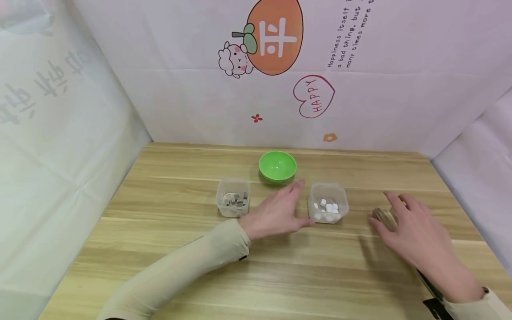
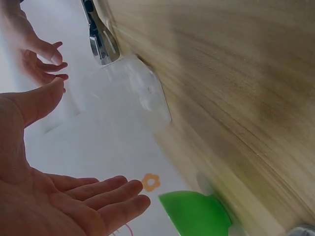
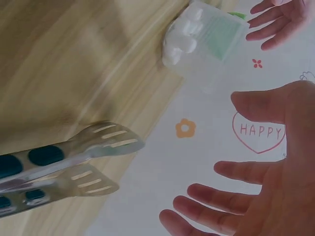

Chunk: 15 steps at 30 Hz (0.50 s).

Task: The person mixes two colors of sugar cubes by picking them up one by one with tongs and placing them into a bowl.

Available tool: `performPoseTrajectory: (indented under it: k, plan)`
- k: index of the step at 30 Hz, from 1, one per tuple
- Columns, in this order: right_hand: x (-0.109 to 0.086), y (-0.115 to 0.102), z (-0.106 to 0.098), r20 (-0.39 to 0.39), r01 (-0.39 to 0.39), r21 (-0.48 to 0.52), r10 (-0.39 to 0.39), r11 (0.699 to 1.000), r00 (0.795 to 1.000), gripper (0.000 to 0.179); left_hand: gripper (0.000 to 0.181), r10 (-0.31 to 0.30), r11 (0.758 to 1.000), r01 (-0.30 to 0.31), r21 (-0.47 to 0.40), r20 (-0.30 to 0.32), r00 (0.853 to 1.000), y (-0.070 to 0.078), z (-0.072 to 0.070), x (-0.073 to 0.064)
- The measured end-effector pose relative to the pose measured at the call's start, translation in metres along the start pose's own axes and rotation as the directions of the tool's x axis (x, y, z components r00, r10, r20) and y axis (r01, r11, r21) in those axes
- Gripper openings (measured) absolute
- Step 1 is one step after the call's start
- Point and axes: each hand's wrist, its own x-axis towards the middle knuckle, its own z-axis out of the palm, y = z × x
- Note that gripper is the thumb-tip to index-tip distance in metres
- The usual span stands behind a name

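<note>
My left hand (image 1: 276, 213), fingers stretched and holding nothing, is beside a clear plastic container (image 1: 329, 191) with several white cubes (image 1: 329, 207) in it. Whether the thumb touches that container I cannot tell. Above a pair of metal tongs (image 1: 386, 218) at the right is my right hand (image 1: 420, 231), its fingers spread. In the right wrist view the slotted tong heads (image 3: 106, 140) and dark teal grip inserts (image 3: 47, 155) show apart from the palm. The head view hides most of the tongs behind the hand.
Behind my left hand stands a green bowl (image 1: 278, 166). To the left a second clear container (image 1: 233, 198) holds several small grey metallic-looking pieces (image 1: 236, 199). The wooden table (image 1: 180, 275) ends at a printed white backdrop (image 1: 192, 102), with white sheets on both sides.
</note>
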Motion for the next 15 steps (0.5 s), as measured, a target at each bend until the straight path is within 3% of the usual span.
performPoseTrajectory:
  k: [6, 15]
  plan:
    - [-0.01, 0.013, 0.003, 0.043, -0.009, -0.029, 0.01, 1.0, 0.999, 0.085, 0.113, 0.003, 0.999, -0.002, -0.041, 0.02, 1.0, 0.002, 0.006, 0.006]
    - [-0.018, 0.031, 0.006, 0.127, -0.002, -0.021, 0.005, 1.0, 0.992, 0.079, 0.117, 0.018, 0.997, -0.017, -0.07, 0.015, 1.0, 0.003, 0.01, 0.011]
